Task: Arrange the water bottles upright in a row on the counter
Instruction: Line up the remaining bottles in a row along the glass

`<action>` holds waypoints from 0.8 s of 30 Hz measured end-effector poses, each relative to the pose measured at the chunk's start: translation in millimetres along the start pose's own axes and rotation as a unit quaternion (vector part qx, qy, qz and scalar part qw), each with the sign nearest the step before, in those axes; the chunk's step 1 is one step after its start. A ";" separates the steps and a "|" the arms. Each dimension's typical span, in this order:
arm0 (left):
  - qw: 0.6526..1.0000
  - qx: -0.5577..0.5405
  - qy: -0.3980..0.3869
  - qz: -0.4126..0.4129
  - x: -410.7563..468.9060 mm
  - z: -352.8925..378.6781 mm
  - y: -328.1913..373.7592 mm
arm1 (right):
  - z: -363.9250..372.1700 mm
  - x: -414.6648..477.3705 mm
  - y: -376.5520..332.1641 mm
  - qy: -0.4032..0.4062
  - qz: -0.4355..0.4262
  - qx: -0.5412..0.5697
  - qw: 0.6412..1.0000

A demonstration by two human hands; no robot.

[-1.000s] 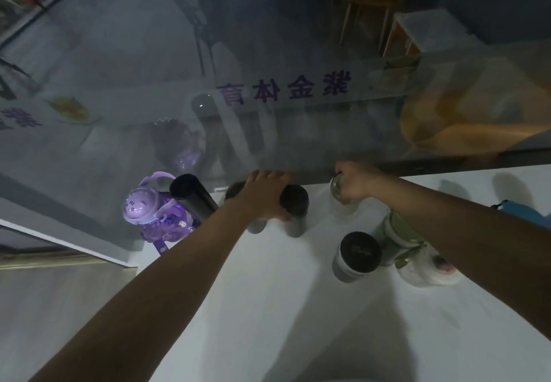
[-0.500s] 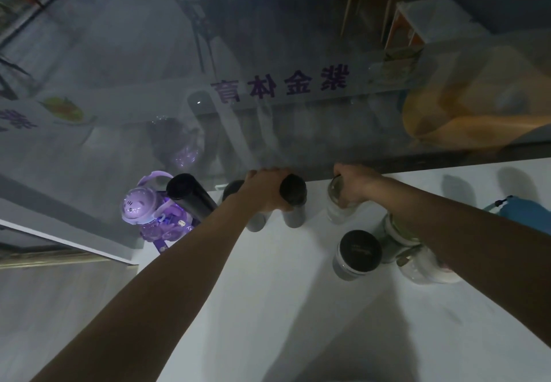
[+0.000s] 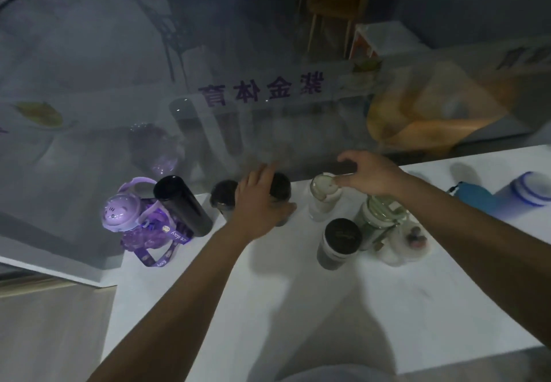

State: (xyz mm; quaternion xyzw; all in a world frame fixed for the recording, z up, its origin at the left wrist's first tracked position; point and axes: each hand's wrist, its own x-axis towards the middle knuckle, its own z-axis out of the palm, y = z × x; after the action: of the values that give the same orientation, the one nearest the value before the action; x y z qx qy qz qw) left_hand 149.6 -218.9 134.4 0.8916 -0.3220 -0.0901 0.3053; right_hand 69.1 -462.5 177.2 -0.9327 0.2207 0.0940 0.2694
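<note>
One dark bottle [image 3: 281, 184] in left grip [image 3: 257, 202]; clear bottle [image 3: 321, 201] under right grip [image 3: 369, 176].

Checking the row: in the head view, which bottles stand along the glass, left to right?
The purple cartoon bottle, tall black bottle, grey bottle, dark bottle in the left hand, clear bottle at the right hand.

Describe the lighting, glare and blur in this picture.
Head view: dim, bluish light. Head view: the glass pane behind the counter reflects the black bottle and carries reversed lettering. Head view: the left hand and the right hand are motion-smeared. Head view: both arms cast soft shadows on the counter.
</note>
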 end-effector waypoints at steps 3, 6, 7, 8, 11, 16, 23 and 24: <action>0.995 -0.093 -0.023 0.015 -30.6 16.1 19.7 | -4.3 -48.8 13.3 0.042 0.016 0.042 0.998; 0.985 -0.133 -0.102 0.031 -45.5 41.3 31.6 | 7.9 -84.1 31.3 0.045 0.034 0.030 0.998; 0.983 -0.120 -0.132 0.031 -46.4 51.5 33.9 | 13.1 -91.8 37.4 0.046 0.037 0.030 0.998; 0.982 -0.102 -0.156 0.033 -46.4 60.2 37.1 | 18.2 -96.8 43.4 0.051 0.038 0.035 0.997; 0.980 -0.064 -0.184 0.031 -44.3 81.9 48.9 | 27.1 -99.3 54.1 0.070 0.046 0.049 0.995; 0.981 -0.037 -0.192 0.000 -41.7 98.9 68.0 | 28.0 -73.3 60.2 0.046 0.040 0.014 0.998; 0.976 0.065 -0.204 -0.050 -30.9 105.9 87.0 | -0.7 -40.8 87.9 0.014 -0.048 0.031 0.998; 0.972 0.078 -0.213 -0.057 -28.3 106.8 89.2 | -7.5 -35.7 95.4 0.012 -0.053 0.042 0.998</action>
State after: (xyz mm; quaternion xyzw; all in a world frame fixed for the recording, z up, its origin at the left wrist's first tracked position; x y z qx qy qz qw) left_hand 43.2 -307.2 102.0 0.8898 -0.3340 -0.2704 0.1533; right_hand -6.1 -526.0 150.0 -0.9319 0.1780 0.0591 0.3106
